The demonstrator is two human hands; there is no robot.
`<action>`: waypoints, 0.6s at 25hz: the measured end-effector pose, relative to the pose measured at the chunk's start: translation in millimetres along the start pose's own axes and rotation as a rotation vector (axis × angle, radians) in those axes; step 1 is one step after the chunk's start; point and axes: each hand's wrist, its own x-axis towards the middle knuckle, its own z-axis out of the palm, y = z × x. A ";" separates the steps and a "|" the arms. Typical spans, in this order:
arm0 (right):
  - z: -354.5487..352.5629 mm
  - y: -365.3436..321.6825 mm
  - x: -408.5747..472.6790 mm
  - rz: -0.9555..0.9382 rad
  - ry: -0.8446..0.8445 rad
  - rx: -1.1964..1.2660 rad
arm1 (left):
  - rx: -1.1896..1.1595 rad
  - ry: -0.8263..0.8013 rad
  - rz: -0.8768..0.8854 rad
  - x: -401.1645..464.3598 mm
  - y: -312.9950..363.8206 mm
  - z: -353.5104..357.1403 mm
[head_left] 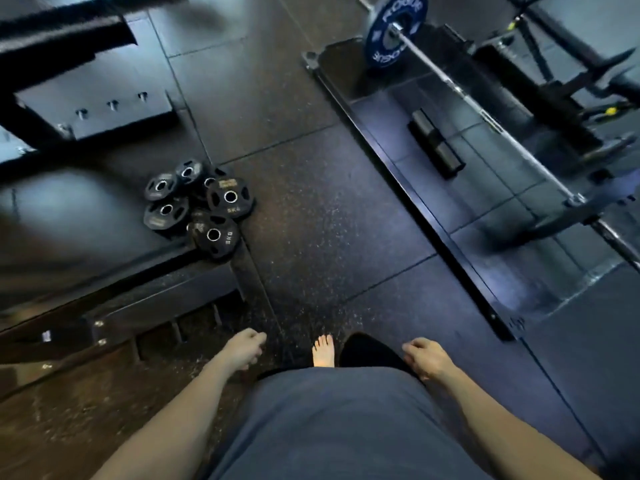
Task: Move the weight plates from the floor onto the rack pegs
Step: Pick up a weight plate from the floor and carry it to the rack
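Several small black weight plates (197,206) lie in a loose pile on the dark rubber floor, left of centre; two of them read 5 KG. My left hand (244,348) hangs low at the bottom centre with loosely curled fingers and holds nothing. My right hand (427,356) hangs the same way on the other side, also holding nothing. Both hands are well short of the pile. A black steel frame with short pegs (110,107) stands at the upper left, beyond the plates.
A barbell (485,116) with a blue Rogue plate (394,29) rests on a platform at the right, bordered by a long black rail (408,199). A black roller (436,147) lies there. My bare foot (323,349) stands on the floor. A low black frame (138,299) sits at the left.
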 end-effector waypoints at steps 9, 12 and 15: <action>-54.1 -287.3 172.4 -0.145 -0.167 -0.240 | -0.334 0.077 -0.176 94.4 143.7 -89.7; -60.0 -386.4 205.9 -0.186 -0.262 -0.416 | -0.462 0.167 -0.212 107.0 174.2 -123.8; -44.4 -493.1 226.6 -0.263 -0.336 -0.615 | -0.668 0.266 -0.275 130.2 188.1 -154.0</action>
